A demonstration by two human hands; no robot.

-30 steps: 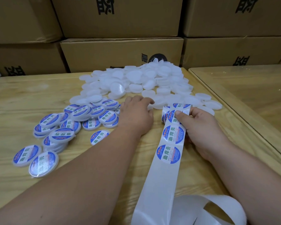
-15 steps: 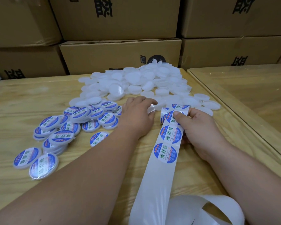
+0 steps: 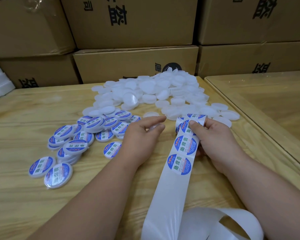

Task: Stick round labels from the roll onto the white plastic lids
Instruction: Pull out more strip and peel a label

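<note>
Head view puts the label strip (image 3: 180, 158) at the centre of your work: it runs lengthwise from the roll (image 3: 190, 121) at its far end toward you, with printed labels (image 3: 185, 146) face up on the far part and bare backing curling off the near edge. Your right hand (image 3: 213, 137) grips the roll, thumb pressed on the topmost label where the strip leaves it. Just left of that, across a small gap of counter (image 3: 33, 115), your left hand (image 3: 142, 134) curls round a blank lid (image 3: 152, 126), most of it hidden under the fingers, so which face is up cannot be told.

So the lid lies left of the roll and level with it, and your left hand is the nearer one to bring it in. The likely next move is a short sideways one: lid to label, or the peeled label across to the lid.

Farther out, the pile of blank lids (image 3: 156, 94) lies beyond both hands, within reach of the left. Finished lids (image 3: 87, 134) lie scattered on the left, well clear of the strip. Cardboard boxes (image 3: 135, 66) stand stacked against the far edge.
</note>
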